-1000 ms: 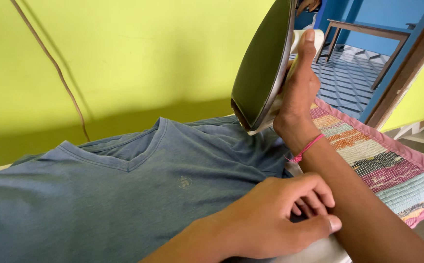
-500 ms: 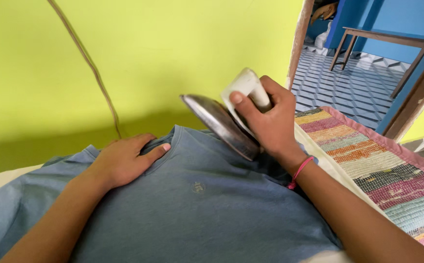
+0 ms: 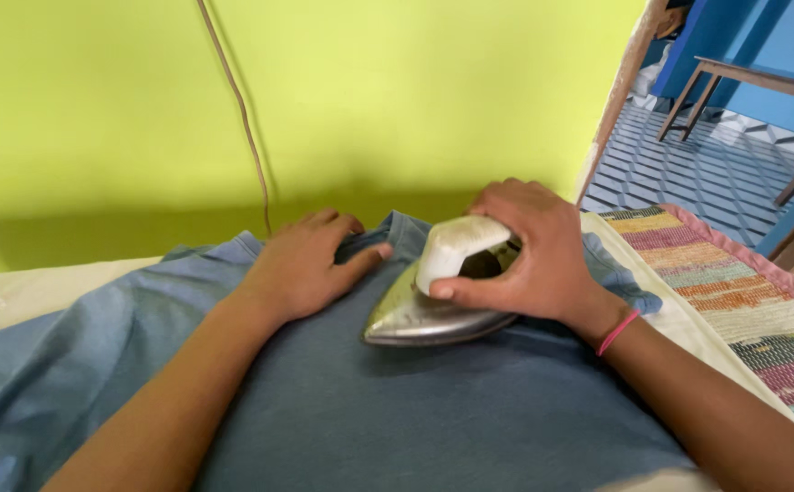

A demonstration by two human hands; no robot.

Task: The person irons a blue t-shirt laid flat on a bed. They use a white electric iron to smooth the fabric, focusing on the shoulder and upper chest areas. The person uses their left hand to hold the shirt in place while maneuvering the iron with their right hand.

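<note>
Near the collar end of a blue-grey shirt (image 3: 397, 410), which is lying spread across a padded surface (image 3: 60, 282) covered in pale cloth, the ironing itself is the step in hand. The right hand (image 3: 533, 260) is wrapping closed around the white handle of an iron (image 3: 433, 305), and the metal soleplate is sitting flat on the fabric just below the neckline. The left hand (image 3: 310, 264) is lying open and flat, palm down, at about nine o'clock from the iron, pinning the collar area with the thumb reaching toward the iron's nose but not touching it. A thin cord (image 3: 242, 118) is hanging down the yellow-green wall at twelve o'clock. A striped woven mat (image 3: 743, 301) is lying at three o'clock, beside the shirt. Judging from this, the next stroke is calling for the cloth held taut and the left fingers kept well away from the hot plate.
</note>
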